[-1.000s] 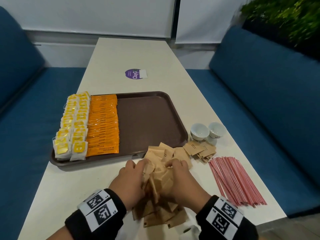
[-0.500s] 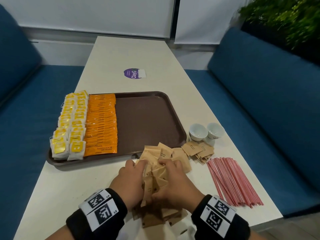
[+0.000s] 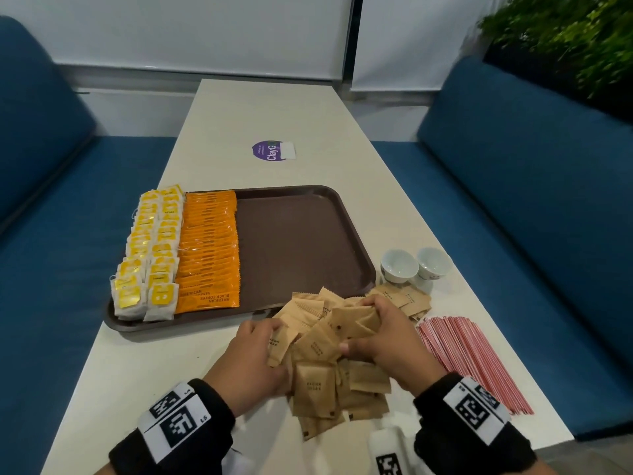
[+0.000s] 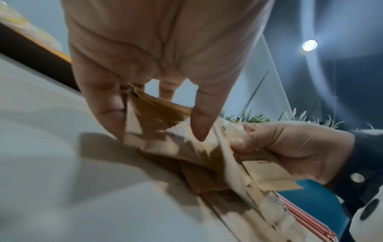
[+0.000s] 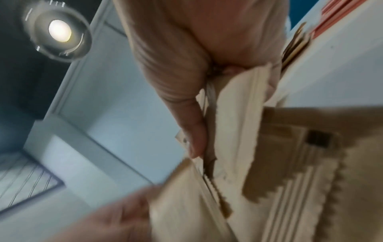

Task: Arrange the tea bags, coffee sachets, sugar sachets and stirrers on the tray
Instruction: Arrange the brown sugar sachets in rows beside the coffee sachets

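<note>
With tea bags [image 3: 145, 255] and coffee sachets [image 3: 209, 250] lined on the tray [image 3: 301, 241], both our hands' fingers [image 3: 359, 346] apparently clutch sugar sachets [image 3: 313, 385] over the table [image 3: 113, 378], stirrers [image 3: 469, 358] untouched.

head view overhead; wrist views close, upward.

Bare brown floor is lying open across the right half of the tray [image 3: 298, 241], while tea bags [image 3: 150, 248] and coffee sachets [image 3: 209, 252] are filling its left, sugar sachets [image 3: 318, 351] are crowding its lower rim, and cups [image 3: 399, 265] and stirrers [image 3: 469, 358] are flanking the right.
</note>
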Tool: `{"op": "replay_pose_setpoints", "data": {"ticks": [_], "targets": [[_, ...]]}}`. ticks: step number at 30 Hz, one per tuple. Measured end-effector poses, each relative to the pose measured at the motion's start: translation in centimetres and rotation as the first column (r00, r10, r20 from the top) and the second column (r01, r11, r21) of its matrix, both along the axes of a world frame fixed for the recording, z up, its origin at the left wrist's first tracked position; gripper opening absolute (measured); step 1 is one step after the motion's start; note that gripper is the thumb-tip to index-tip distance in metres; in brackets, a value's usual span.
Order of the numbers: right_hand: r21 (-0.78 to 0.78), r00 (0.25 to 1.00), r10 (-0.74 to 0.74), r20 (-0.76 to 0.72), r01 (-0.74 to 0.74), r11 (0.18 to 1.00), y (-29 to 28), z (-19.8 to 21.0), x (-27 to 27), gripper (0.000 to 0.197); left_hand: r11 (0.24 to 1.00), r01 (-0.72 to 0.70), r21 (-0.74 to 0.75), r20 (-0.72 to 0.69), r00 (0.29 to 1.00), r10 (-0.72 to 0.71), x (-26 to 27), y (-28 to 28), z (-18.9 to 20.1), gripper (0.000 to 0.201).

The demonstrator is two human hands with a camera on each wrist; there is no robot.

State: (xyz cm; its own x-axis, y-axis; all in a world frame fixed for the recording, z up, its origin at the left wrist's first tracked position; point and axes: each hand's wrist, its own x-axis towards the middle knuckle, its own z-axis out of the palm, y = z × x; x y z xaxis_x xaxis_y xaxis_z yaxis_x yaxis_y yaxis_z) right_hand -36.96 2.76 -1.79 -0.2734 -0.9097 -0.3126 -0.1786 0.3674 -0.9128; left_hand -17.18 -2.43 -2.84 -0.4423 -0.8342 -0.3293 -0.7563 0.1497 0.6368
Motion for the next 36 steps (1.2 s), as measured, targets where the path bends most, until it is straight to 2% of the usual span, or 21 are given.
{"op": "replay_pose_setpoints", "data": {"ticks": [6, 11, 12, 14, 16, 17, 20, 21, 23, 24, 26, 27, 29, 32, 36], "targets": [[-0.09, 0.988, -0.103, 0.113, 0.113, 0.99, -0.5, 1.4, -1.6, 0.048, 0.999, 0.05, 0.003, 0.001, 0.999, -0.05, 0.3, 0.2, -0.3, 0.08], [-0.134, 0.974, -0.103, 0.199, 0.132, 0.982, -1.0, 2.6, -1.9, 0.048, 0.999, 0.042, -0.01, 0.042, 0.998, -0.042, 0.5, 0.5, -0.5, 0.091], [-0.136, 0.974, -0.096, 0.205, 0.125, 0.983, -1.1, 2.8, -1.9, 0.048, 1.0, 0.019, -0.023, 0.006, 1.0, -0.019, 0.5, 0.6, -0.2, 0.092], [-0.133, 0.981, -0.067, 0.184, 0.093, 0.987, -1.5, 3.5, -1.8, 0.049, 0.993, -0.096, -0.073, -0.184, 0.98, 0.081, 0.6, 0.5, 1.3, 0.096], [-0.134, 0.984, -0.017, 0.177, 0.041, 0.99, -2.1, 4.3, -1.4, 0.051, 0.975, -0.204, -0.086, -0.401, 0.903, 0.153, 0.7, -0.2, 3.4, 0.101], [-0.141, 0.983, 0.011, 0.183, 0.015, 0.99, -2.3, 4.8, -1.0, 0.052, 0.976, -0.211, -0.051, -0.466, 0.87, 0.163, 0.7, -0.8, 4.3, 0.105], [-0.187, 0.975, 0.088, 0.203, -0.049, 0.981, -3.2, 5.9, 0.4, 0.052, 0.966, -0.101, 0.236, -0.594, 0.772, 0.226, 0.3, -1.7, 6.1, 0.113], [-0.202, 0.972, 0.103, 0.21, -0.06, 0.978, -3.5, 6.2, 1.0, 0.052, 0.932, -0.058, 0.359, -0.641, 0.711, 0.291, 0.1, -1.8, 6.2, 0.102], [-0.227, 0.967, 0.124, 0.223, -0.072, 0.971, -4.1, 6.1, 2.1, 0.05, 0.829, -0.011, 0.56, -0.694, 0.539, 0.476, -0.3, -1.6, 6.0, 0.067], [-0.231, 0.965, 0.129, 0.227, -0.075, 0.97, -4.3, 5.9, 2.5, 0.047, 0.79, 0.003, 0.613, -0.699, 0.467, 0.541, -0.4, -1.6, 5.8, 0.057], [-0.214, 0.957, 0.155, 0.243, -0.103, 0.971, -4.5, 5.4, 3.4, 0.036, 0.766, 0.02, 0.642, -0.712, 0.387, 0.586, -0.2, -1.4, 5.2, 0.048], [-0.184, 0.954, 0.162, 0.254, -0.117, 0.976, -4.5, 5.1, 3.9, 0.028, 0.764, 0.023, 0.644, -0.718, 0.362, 0.594, -0.2, -1.2, 4.9, 0.046], [-0.104, 0.962, 0.145, 0.23, -0.124, 0.987, -4.6, 4.4, 5.0, 0.014, 0.775, -0.02, 0.631, -0.719, 0.361, 0.594, -0.2, -0.8, 4.2, 0.048], [-0.041, 0.983, 0.125, 0.136, -0.121, 0.992, -4.7, 3.4, 5.8, 0.022, 0.779, -0.103, 0.619, -0.708, 0.356, 0.61, -0.7, -0.4, 3.1, 0.046], [-0.043, 0.972, 0.139, 0.189, -0.133, 0.99, -4.3, 4.2, 5.0, 0.029, 0.747, -0.092, 0.658, -0.709, 0.257, 0.656, -0.6, -0.5, 2.3, 0.051]]}}
